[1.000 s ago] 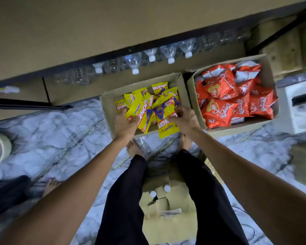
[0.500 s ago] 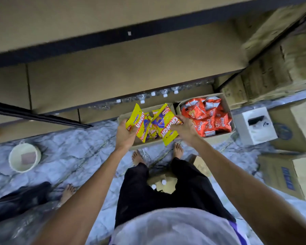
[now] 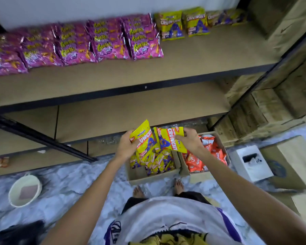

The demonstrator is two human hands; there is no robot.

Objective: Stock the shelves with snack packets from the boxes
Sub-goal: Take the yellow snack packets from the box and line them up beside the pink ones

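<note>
Left hand grips yellow packet | right hand pinches second packet | box below both hands

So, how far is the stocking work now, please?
Done: rows of pink packets and a few yellow packets stand on the upper shelf. In hand: the left hand and the right hand each grip a Crunchy packet above the yellow box. Left: many packets lie in that box, the orange box looks full, and much of the shelf is bare.
</note>
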